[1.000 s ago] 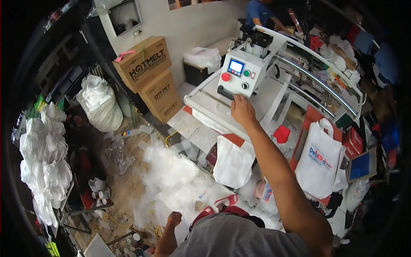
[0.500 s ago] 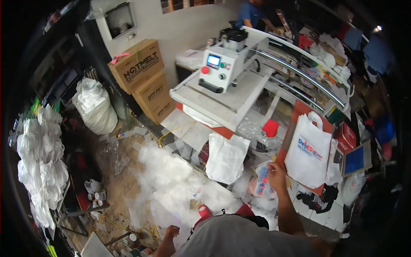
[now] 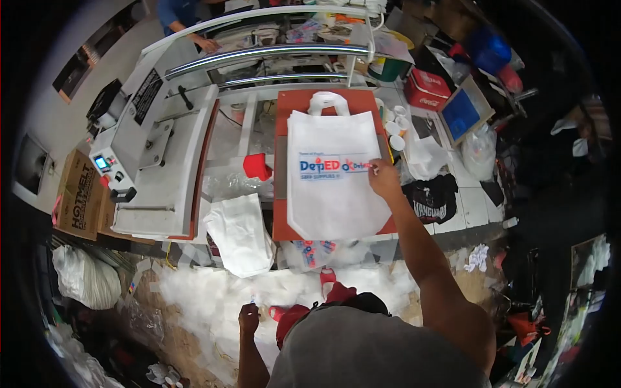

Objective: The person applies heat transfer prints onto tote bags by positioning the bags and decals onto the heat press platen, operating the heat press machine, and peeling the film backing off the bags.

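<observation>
A white tote bag [image 3: 339, 200] with a blue and red print lies flat on the red-brown press platen [image 3: 281, 223], its handles toward the back. My right hand [image 3: 386, 180] is over the bag's right side, fingers pinched together at the right end of the print. Whatever is between those fingertips is too small to make out. My left hand [image 3: 249, 319] hangs low on the left, away from the bag, its fingers curled; their contents, if any, are hidden.
Left of the platen stands a heat press [image 3: 123, 155] beneath metal rails [image 3: 272, 52]. White bags [image 3: 239, 236] hang over the bench edge by a red cloth [image 3: 257, 167]. A black shirt [image 3: 432, 200] and blue-meshed frame [image 3: 464, 111] lie right. Another person's hand [image 3: 207, 44] is behind.
The view has swung right, bringing the platen to the centre. My right hand has moved from the platen's left edge to the print on the bag. My left hand still hangs low.
</observation>
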Tool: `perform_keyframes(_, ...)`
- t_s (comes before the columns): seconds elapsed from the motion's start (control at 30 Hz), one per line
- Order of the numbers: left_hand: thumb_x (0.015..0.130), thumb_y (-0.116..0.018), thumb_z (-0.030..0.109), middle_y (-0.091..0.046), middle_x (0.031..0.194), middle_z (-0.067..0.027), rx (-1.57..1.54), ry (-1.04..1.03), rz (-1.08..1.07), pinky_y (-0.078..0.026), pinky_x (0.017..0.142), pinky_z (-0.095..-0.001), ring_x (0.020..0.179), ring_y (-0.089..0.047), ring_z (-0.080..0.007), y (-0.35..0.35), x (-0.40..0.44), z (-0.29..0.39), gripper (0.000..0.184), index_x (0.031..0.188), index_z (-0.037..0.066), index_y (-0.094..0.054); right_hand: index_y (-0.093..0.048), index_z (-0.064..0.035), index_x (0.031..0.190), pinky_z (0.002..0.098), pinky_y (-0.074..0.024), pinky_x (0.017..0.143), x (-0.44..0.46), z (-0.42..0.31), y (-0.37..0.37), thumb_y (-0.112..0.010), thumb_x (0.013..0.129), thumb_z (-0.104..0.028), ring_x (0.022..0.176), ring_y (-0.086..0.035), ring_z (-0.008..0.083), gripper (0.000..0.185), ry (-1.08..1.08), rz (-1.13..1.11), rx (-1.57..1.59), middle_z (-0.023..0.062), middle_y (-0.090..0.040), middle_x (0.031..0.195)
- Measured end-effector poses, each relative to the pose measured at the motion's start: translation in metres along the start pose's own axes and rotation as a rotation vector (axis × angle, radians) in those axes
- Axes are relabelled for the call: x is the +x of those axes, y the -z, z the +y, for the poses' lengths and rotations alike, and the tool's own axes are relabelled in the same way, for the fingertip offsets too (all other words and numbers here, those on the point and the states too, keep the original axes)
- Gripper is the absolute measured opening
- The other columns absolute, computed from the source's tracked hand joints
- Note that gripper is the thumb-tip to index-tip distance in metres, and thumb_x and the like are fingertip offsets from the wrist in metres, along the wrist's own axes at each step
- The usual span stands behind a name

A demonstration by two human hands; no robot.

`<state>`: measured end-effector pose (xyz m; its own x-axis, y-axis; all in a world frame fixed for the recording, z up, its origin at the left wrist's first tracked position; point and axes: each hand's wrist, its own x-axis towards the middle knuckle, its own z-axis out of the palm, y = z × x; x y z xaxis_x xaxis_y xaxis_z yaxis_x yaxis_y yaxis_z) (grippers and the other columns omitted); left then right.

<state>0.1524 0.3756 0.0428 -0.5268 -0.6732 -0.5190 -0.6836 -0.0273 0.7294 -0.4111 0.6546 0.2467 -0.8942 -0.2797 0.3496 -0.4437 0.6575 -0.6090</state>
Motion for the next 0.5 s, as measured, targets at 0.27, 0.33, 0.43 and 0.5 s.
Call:
perform_keyframes(0.27, 0.088, -0.06, 0.018, -0.067, 0.075, -0.0124, 0.056, -0.121, 0.017, -0.055, 0.064, -0.0344, 0.063, -0.068, -0.0213, -0.04, -0.04, -0.016, 0.021, 0.099, 0.0, -0.063, -0.066, -0.0027, 0.093, 0.0437, -0.0511, 0.083, 0.07, 0.048, -0.05, -0.067, 0.077, -0.019, 0.09, -0.064, 0.0379, 0.023, 0.004, -0.056, -0.428, 0.0197, -0.065, 0.101)
perform_keyframes(0.33, 0.086, -0.061, 0.017, -0.068, 0.078, -0.0121, 0.08, -0.058, 0.017, -0.056, 0.063, -0.0337, 0.058, -0.067, -0.0199, -0.034, -0.05, -0.038, 0.021, 0.097, 0.0, -0.063, -0.066, -0.0043, 0.092, 0.0433, -0.0503, 0.083, 0.076, 0.052, -0.048, -0.066, 0.077, -0.018, 0.089, -0.064, 0.0375, 0.02, -0.045, -0.11, -0.279, 0.0181, -0.065, 0.095)
perform_keyframes(0.43, 0.082, -0.064, 0.019, -0.068, 0.084, -0.0112, 0.52, -0.319, -0.082, -0.056, 0.067, -0.0357, 0.075, -0.069, -0.023, -0.02, -0.036, -0.118, 0.023, 0.098, 0.003, -0.064, -0.065, -0.0066, 0.085, 0.0427, -0.0487, 0.084, 0.053, 0.019, -0.029, -0.066, 0.074, -0.013, 0.088, -0.061, 0.0376, 0.013, 0.027, -0.139, -0.177, 0.0155, -0.065, 0.087)
perform_keyframes(0.5, 0.082, -0.063, 0.018, -0.068, 0.083, -0.0109, 0.385, -0.106, -0.05, -0.056, 0.068, -0.0356, 0.079, -0.069, -0.0234, -0.019, -0.037, -0.12, 0.021, 0.098, 0.004, -0.064, -0.061, -0.0077, 0.079, 0.0432, -0.0475, 0.082, 0.003, -0.019, -0.027, -0.065, 0.071, -0.008, 0.087, -0.059, 0.0361, 0.009, 0.285, -0.079, -0.084, 0.0145, -0.062, 0.086)
